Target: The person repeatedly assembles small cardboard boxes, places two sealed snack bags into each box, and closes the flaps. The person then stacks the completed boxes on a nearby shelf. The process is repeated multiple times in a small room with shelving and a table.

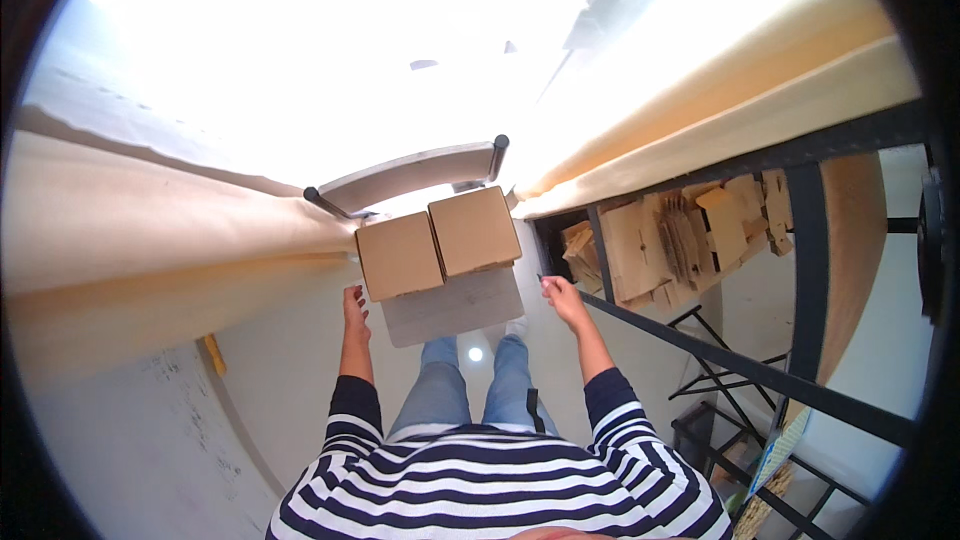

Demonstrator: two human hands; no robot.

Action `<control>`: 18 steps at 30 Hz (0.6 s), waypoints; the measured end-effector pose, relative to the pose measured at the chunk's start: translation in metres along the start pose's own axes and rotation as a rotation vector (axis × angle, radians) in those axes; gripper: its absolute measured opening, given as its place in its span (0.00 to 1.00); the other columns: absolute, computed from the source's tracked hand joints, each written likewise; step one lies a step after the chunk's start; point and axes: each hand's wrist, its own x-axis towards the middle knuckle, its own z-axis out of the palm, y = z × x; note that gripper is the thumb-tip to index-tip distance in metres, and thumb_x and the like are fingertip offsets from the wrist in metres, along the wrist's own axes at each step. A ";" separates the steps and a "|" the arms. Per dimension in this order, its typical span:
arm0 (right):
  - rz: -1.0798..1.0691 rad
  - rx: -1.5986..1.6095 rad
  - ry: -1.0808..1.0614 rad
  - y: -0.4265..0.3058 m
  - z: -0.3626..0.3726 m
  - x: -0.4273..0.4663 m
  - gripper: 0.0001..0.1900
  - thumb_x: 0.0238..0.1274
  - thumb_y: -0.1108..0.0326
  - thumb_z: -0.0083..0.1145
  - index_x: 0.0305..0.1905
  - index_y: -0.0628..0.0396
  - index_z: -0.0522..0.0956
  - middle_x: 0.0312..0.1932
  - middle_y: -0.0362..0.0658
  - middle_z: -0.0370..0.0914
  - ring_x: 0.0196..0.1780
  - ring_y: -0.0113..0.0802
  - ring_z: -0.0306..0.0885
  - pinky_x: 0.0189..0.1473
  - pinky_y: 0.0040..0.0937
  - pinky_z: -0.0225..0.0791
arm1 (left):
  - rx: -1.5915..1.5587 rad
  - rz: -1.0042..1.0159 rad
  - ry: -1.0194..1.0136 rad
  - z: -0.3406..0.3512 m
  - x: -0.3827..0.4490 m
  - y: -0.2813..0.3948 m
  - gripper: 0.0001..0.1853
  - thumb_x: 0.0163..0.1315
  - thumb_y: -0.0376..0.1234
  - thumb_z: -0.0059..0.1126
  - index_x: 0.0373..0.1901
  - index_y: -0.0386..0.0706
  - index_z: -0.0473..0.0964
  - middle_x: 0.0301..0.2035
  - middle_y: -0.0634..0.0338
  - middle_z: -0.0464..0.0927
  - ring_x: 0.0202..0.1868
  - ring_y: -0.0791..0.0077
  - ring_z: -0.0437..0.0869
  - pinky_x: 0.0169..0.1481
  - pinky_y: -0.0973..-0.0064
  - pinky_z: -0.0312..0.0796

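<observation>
Two closed brown cardboard boxes stand side by side on a chair's grey seat (454, 307), the left box (400, 256) almost touching the right box (475, 231). Beyond them curves the chair's backrest (420, 174). My left hand (356, 313) is left of the seat, fingers apart, holding nothing and clear of the boxes. To the right of the seat, my right hand (561, 296) has its fingers curled together near the black rack. A small dark tip shows at those fingertips; whether it is a held thing or part of the rack behind cannot be told.
A black metal rack (806, 270) on the right holds stacked flat cardboard pieces (637, 247). Below it are a black folding frame (724, 371) and more shelving. Cream curtains hang at left (180, 225) and right (675, 127). A yellow object (215, 354) lies by the left wall.
</observation>
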 end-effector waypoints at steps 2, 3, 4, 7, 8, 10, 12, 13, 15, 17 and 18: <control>0.010 0.161 0.009 0.009 0.009 0.048 0.25 0.72 0.48 0.54 0.58 0.58 0.77 0.52 0.45 0.81 0.55 0.36 0.79 0.54 0.35 0.71 | -0.002 -0.062 -0.146 -0.015 0.020 0.005 0.37 0.68 0.55 0.32 0.64 0.37 0.69 0.66 0.46 0.70 0.69 0.51 0.66 0.74 0.49 0.50; 0.013 0.237 0.010 0.003 0.014 0.068 0.26 0.73 0.46 0.53 0.59 0.58 0.77 0.53 0.45 0.80 0.57 0.36 0.78 0.54 0.36 0.71 | 0.020 -0.106 -0.198 -0.015 0.031 0.004 0.36 0.68 0.54 0.32 0.65 0.37 0.69 0.66 0.46 0.70 0.69 0.50 0.65 0.74 0.49 0.51; 0.013 0.240 -0.015 -0.002 0.019 0.086 0.33 0.73 0.38 0.47 0.66 0.56 0.72 0.60 0.47 0.76 0.63 0.40 0.74 0.60 0.41 0.68 | 0.043 -0.152 -0.248 -0.015 0.042 0.002 0.36 0.68 0.53 0.32 0.66 0.37 0.69 0.66 0.46 0.70 0.70 0.50 0.65 0.74 0.49 0.52; 0.074 0.334 -0.052 -0.003 0.045 0.144 0.40 0.71 0.32 0.44 0.72 0.55 0.66 0.65 0.49 0.73 0.66 0.45 0.71 0.64 0.44 0.65 | 0.035 -0.202 -0.427 0.001 0.076 -0.002 0.31 0.70 0.52 0.38 0.64 0.41 0.71 0.59 0.53 0.76 0.65 0.59 0.71 0.70 0.55 0.61; 0.115 0.321 -0.120 0.006 0.050 0.165 0.45 0.69 0.28 0.41 0.76 0.53 0.61 0.69 0.49 0.69 0.69 0.44 0.68 0.69 0.41 0.61 | 0.005 -0.185 -0.550 0.022 0.072 0.013 0.32 0.71 0.54 0.40 0.65 0.41 0.70 0.60 0.53 0.75 0.65 0.60 0.72 0.70 0.56 0.62; 0.205 0.376 -0.224 -0.008 0.064 0.184 0.44 0.70 0.29 0.40 0.76 0.53 0.61 0.70 0.49 0.68 0.70 0.43 0.67 0.70 0.39 0.60 | -0.064 -0.172 -0.760 0.060 0.063 0.043 0.32 0.72 0.56 0.41 0.65 0.41 0.69 0.60 0.53 0.75 0.65 0.60 0.72 0.69 0.57 0.63; 0.236 0.416 -0.280 -0.015 0.079 0.194 0.43 0.70 0.29 0.40 0.76 0.53 0.61 0.70 0.49 0.68 0.70 0.43 0.67 0.70 0.39 0.60 | -0.101 -0.180 -0.790 0.067 0.064 0.044 0.32 0.72 0.56 0.41 0.65 0.41 0.69 0.60 0.53 0.75 0.65 0.60 0.72 0.69 0.57 0.63; 0.237 0.437 -0.295 -0.020 0.086 0.202 0.43 0.70 0.29 0.40 0.76 0.53 0.61 0.70 0.49 0.68 0.70 0.43 0.67 0.70 0.39 0.60 | -0.110 -0.187 -0.784 0.073 0.068 0.045 0.32 0.72 0.56 0.41 0.65 0.41 0.69 0.60 0.53 0.75 0.65 0.60 0.72 0.69 0.57 0.63; 0.238 0.466 -0.308 -0.022 0.093 0.207 0.43 0.70 0.29 0.40 0.76 0.53 0.61 0.70 0.49 0.68 0.70 0.42 0.67 0.70 0.39 0.60 | -0.115 -0.194 -0.743 0.073 0.078 0.036 0.32 0.72 0.56 0.41 0.65 0.41 0.69 0.60 0.53 0.75 0.65 0.60 0.72 0.69 0.57 0.64; 0.243 0.481 -0.306 -0.019 0.097 0.209 0.43 0.70 0.29 0.40 0.76 0.53 0.61 0.70 0.49 0.68 0.70 0.42 0.67 0.70 0.39 0.60 | -0.120 -0.193 -0.704 0.074 0.088 0.028 0.33 0.72 0.56 0.41 0.66 0.41 0.69 0.60 0.53 0.75 0.65 0.60 0.72 0.69 0.57 0.64; 0.242 0.490 -0.304 -0.018 0.098 0.211 0.43 0.70 0.29 0.40 0.76 0.53 0.61 0.70 0.49 0.68 0.70 0.42 0.67 0.70 0.39 0.60 | -0.118 -0.188 -0.686 0.075 0.093 0.025 0.33 0.72 0.56 0.41 0.66 0.41 0.69 0.60 0.53 0.75 0.65 0.60 0.72 0.69 0.57 0.64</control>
